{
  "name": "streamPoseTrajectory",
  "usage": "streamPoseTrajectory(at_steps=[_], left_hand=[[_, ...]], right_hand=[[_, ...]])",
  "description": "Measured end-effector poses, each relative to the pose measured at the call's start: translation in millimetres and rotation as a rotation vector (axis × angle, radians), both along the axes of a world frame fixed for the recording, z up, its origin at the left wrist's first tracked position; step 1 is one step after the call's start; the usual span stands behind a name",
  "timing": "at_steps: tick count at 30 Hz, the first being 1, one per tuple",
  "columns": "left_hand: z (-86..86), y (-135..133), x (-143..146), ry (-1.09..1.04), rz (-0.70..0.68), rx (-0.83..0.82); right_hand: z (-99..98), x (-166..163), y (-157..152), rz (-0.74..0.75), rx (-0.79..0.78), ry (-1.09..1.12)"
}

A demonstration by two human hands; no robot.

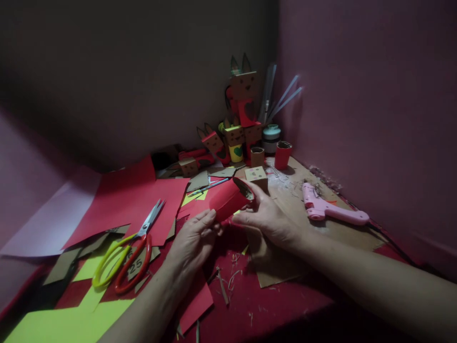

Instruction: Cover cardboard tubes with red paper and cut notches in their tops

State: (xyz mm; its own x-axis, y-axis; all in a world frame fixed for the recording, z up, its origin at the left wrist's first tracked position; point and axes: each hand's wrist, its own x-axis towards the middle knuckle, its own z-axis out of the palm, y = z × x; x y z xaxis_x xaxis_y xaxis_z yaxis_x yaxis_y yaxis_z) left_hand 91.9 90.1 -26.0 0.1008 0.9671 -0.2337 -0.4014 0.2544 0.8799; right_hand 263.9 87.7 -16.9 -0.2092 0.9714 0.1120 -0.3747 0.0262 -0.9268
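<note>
The red paper sheet (pixel 132 200) is lying flat just left of the cardboard sheet (pixel 285 190), which is serving as reference. The right hand (pixel 267 216) is hovering over the cardboard's left part, its fingers partly curled and gripping the far, open end of the red tube (pixel 228 200). The left hand (pixel 193 243) is working just off the cardboard's left edge, its fingertips closed on the tube's near end. The scissors (pixel 128 252) are lying shut, well left of the cardboard. The pink glue gun (pixel 332 209) is resting on the cardboard's right part. The red tube is being held tilted above the cardboard's left edge, between both hands.
</note>
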Motion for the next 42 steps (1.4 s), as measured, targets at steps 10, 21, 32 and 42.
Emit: streamPoseTrajectory(at_steps=[10,21,32,42], left_hand=[[6.3,-7.0,-7.4,0.217,-0.138,0.013],[14.7,-13.7,-2.9,0.273,-0.203,0.408],[19.3,-18.9,-6.2,0.509,-0.179,0.565],[32.5,-13.0,-11.2,0.385,0.043,0.297]], right_hand=[[0.2,0.4,-5.4,0.06,0.012,-0.027],[-8.5,-1.4,-4.6,0.101,0.375,-0.479],[-10.5,2.0,-6.9,0.092,0.445,-0.552],[18.8,8.5,-9.7,0.141,-0.031,-0.387]])
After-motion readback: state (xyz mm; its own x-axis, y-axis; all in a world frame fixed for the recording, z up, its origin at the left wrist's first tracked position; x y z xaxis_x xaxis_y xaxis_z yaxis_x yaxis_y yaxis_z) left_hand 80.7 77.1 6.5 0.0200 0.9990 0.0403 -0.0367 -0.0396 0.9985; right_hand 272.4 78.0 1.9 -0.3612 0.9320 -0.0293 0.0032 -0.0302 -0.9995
